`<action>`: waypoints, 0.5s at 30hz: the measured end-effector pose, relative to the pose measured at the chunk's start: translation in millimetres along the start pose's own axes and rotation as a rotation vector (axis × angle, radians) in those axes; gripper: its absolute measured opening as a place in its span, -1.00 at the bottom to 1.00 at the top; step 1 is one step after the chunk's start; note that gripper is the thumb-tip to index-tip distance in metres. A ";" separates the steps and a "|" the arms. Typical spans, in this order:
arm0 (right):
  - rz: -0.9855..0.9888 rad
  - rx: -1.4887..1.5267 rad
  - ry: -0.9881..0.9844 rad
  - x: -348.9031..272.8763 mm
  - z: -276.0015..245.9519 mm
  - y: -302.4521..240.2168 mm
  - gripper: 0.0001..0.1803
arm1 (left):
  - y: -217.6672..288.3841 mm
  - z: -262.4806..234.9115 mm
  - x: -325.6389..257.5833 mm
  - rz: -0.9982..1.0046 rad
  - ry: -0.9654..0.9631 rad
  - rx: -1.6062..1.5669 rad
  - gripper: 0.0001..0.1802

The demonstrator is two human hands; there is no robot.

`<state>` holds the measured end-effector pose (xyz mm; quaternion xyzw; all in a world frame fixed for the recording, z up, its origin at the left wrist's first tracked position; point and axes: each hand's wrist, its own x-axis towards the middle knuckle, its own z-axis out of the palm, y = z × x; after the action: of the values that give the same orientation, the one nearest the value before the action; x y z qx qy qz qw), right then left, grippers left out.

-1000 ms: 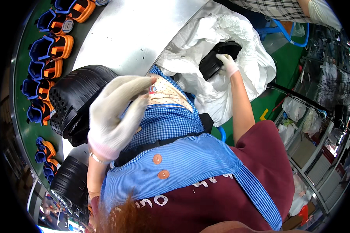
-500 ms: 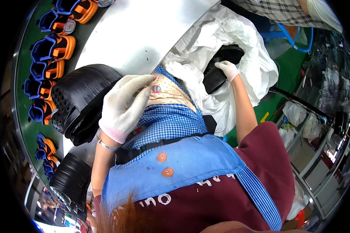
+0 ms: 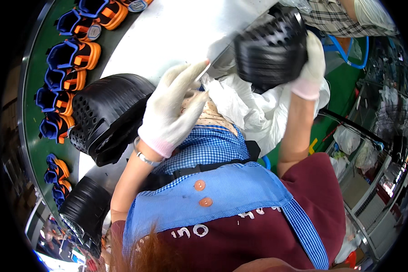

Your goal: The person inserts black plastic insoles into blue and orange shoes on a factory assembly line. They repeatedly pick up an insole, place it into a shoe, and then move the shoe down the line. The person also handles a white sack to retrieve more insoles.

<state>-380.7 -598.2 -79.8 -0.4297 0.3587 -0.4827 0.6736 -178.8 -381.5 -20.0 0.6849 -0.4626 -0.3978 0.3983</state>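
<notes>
Moved since the earlier frame: black perforated piece [image 3: 271,52], from inside the white bag [image 3: 265,115] to above it, gripped in right hand [image 3: 313,63]. Left hand [image 3: 174,104]: thumb and fingers parted, left of bag. Handling: firm hold, clear of bag folds, likely best.

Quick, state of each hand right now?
Left hand: open; whether it holds anything thin is unclear.
Right hand: closed, holding black perforated footwear.

a black piece [image 3: 272,51] with ridges and little holes is up in the right hand [image 3: 312,63], above the white bag [image 3: 263,111].
</notes>
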 end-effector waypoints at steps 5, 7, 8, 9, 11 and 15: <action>-0.338 -0.251 0.022 -17.4 118.7 60.6 -0.80 | -19.5 7.0 26.8 0.220 0.466 0.479 -0.22; -0.098 -0.525 -0.130 -43.4 120.5 76.9 -0.79 | -26.2 6.4 34.8 0.300 0.568 0.623 -0.18; 0.064 -0.698 -0.217 -58.1 118.0 79.9 -0.78 | -33.7 7.3 34.1 0.316 0.582 0.622 -0.22; -0.083 -0.700 -0.279 -69.4 110.4 95.5 -0.77 | -32.2 8.5 37.8 0.307 0.534 0.702 -0.25; -0.353 -0.772 -0.483 -81.7 94.5 104.4 -0.77 | -28.5 10.7 40.7 0.262 0.409 0.785 -0.33; -0.432 -0.958 -0.448 -74.7 43.9 68.2 -0.86 | -45.4 9.4 42.2 0.237 0.494 0.796 -0.36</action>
<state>-338.6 -505.1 -121.4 -0.8425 0.2901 -0.2900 0.3490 -162.2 -411.7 -72.4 0.8007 -0.5452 0.0329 0.2460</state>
